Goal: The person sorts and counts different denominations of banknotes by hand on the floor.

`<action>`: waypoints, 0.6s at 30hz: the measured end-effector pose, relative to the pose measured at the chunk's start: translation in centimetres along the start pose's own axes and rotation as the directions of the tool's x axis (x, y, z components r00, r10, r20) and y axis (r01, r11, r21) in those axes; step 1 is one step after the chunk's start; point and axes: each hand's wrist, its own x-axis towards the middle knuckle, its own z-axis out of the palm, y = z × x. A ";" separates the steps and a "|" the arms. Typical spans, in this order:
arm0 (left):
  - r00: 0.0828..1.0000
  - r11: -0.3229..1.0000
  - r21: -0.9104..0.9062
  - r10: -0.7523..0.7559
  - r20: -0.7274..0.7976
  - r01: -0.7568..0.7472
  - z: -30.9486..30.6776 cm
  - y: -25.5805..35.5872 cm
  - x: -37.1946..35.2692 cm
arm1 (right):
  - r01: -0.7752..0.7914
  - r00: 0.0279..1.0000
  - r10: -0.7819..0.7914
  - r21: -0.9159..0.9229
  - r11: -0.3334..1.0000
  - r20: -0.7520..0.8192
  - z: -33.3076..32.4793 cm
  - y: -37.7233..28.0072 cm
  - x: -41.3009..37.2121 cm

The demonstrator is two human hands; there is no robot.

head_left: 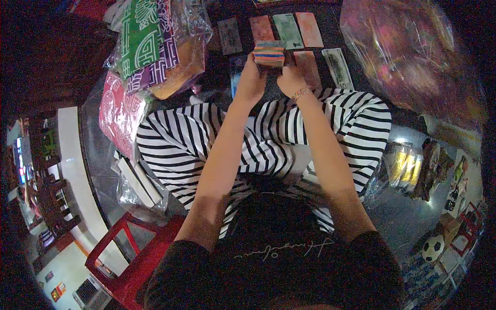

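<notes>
Between both hands, above the dark floor, is a thick stack of banknote-like paper notes (269,54) with striped multicoloured edges. My left hand (251,80) grips the stack's left side, with the fingers partly hidden. My right hand (292,78), below which a woven bracelet circles the wrist, holds the right side. Beyond the stack lie a dark note (229,36), a reddish note (262,27), a green note (288,31) and a pink note (309,29). Nearer are a brownish note (308,71), a grey-white note (337,68) and a partly hidden blue note (235,77).
Clear plastic bags with green, purple and pink patterned packets (138,46) stand at the left. A large plastic bag (400,46) of reddish round items is at the right. My crossed legs in striped trousers (170,134) lie below my hands. A red chair (129,263) stands lower left.
</notes>
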 end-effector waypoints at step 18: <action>0.996 0.995 0.055 -0.086 0.034 0.084 -0.4 0.1 0.2 | -0.032 0.996 0.008 0.255 0.966 0.093 -0.1 0.4 0.5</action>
